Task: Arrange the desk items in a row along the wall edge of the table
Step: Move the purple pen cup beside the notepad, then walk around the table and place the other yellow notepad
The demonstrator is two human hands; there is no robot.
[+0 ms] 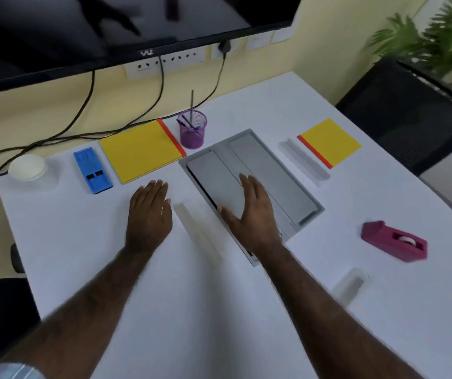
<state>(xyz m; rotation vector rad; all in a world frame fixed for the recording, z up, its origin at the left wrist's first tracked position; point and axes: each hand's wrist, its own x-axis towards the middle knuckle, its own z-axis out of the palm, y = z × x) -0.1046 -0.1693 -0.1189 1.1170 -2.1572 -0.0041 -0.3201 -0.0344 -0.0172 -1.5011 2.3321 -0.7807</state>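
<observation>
Along the wall edge of the white table (164, 296) lie a white paper cup stack (27, 167), a blue case (92, 170), a large yellow pad (140, 150) and a purple mesh pen cup (192, 129). A smaller yellow pad (330, 142), a white ruler-like bar (303, 161), a magenta tape dispenser (394, 241), a clear small box (350, 285) and another white bar (197, 233) lie further out. My left hand (149, 214) hovers flat, fingers straight, left of that bar. My right hand (254, 214) is spread over the grey cable hatch (274, 165).
A wall-mounted screen (110, 28) hangs above the table, with a socket strip (164, 62) and dark cables (82, 132) trailing behind the row. A black chair (410, 113) and a green plant (438, 42) stand at the right.
</observation>
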